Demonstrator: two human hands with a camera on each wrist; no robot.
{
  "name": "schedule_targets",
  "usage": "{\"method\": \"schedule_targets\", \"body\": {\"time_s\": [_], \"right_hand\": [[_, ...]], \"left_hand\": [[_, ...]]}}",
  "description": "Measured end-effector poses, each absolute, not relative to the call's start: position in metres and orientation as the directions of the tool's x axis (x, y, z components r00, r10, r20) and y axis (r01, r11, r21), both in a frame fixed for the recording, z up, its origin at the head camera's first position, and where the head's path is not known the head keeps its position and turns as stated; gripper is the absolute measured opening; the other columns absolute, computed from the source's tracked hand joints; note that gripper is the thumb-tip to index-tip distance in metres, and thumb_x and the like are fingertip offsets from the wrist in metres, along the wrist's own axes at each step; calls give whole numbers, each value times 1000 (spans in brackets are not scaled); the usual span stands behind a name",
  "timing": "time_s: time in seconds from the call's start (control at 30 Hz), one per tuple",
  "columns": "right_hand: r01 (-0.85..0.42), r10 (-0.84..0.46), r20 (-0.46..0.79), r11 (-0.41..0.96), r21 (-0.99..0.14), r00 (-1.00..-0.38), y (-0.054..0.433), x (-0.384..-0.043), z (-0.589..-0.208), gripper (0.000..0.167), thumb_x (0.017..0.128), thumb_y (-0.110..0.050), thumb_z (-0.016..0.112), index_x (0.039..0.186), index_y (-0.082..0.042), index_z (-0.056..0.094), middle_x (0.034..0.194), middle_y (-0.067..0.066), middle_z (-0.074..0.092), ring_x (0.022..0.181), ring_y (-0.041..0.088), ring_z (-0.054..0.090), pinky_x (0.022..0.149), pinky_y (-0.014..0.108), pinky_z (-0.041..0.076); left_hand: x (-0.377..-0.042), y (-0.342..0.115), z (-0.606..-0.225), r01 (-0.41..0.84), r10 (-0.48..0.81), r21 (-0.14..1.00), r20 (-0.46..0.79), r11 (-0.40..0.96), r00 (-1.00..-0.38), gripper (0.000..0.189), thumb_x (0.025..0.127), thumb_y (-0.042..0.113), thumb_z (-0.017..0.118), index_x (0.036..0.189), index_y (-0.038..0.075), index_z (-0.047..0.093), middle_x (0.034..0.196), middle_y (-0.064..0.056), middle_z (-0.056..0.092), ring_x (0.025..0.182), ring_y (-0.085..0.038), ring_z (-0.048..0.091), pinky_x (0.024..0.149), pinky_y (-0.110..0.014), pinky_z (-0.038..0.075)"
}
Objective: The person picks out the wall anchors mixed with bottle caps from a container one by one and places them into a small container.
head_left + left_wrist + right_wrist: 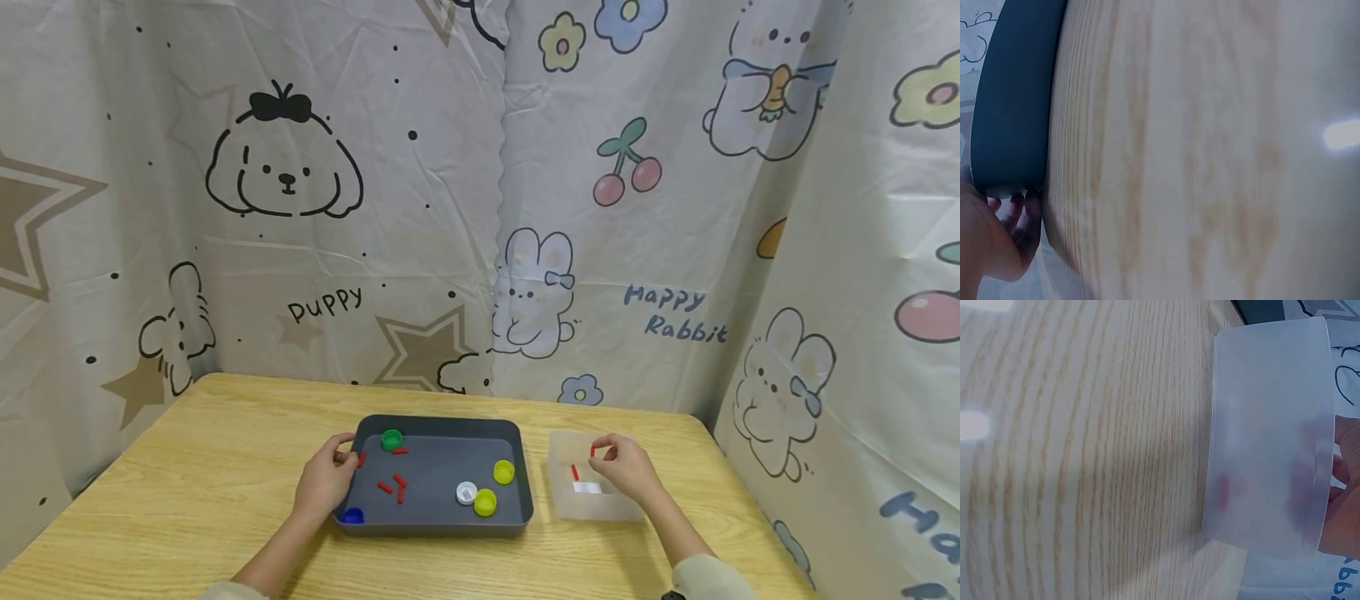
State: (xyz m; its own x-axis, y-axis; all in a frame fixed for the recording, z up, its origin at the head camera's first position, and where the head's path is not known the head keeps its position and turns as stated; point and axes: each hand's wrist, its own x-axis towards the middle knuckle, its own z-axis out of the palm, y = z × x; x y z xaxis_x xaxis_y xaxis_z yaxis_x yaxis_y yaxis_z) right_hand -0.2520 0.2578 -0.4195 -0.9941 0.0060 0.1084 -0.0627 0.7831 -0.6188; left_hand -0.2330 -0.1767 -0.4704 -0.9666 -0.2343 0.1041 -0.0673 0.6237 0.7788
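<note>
My left hand [327, 477] grips the left rim of a dark grey tray [450, 530], its thumb over the edge and its fingers curled against the outside, as the left wrist view shows. Inside the tray lie several short red sticks [385, 487], one of them [362, 459] close to the left thumb. At the right, my right hand [624, 467] pinches a small red stick [592, 451] over a translucent plastic box [561, 504]. Another red stick [575, 472] is in that box. Seen from the right wrist, the box wall [1266, 425] blurs the fingertips behind it.
The tray also holds a green cap [392, 440], a blue cap [352, 517], a white cap [467, 493] and two yellow caps [503, 472]. A white rectangle [587, 487] shows in the box. Printed curtains [450, 208] hang around the wooden table [247, 450].
</note>
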Motion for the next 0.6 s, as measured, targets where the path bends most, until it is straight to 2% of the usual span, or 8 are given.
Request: {"method": "schedule_targets", "body": {"time_s": [0.6], "right_hand": [[-66, 7, 121, 806, -589, -993, 259, -255, -421, 30, 82, -10, 63, 109, 4, 63, 77, 8, 55, 69, 17, 47, 60, 28, 38]], "left_hand": [[-232, -177, -469, -74, -236, 781, 96, 620, -967, 40, 90, 18, 51, 129, 6, 52, 97, -13, 65, 79, -21, 60, 62, -29, 40]]}}
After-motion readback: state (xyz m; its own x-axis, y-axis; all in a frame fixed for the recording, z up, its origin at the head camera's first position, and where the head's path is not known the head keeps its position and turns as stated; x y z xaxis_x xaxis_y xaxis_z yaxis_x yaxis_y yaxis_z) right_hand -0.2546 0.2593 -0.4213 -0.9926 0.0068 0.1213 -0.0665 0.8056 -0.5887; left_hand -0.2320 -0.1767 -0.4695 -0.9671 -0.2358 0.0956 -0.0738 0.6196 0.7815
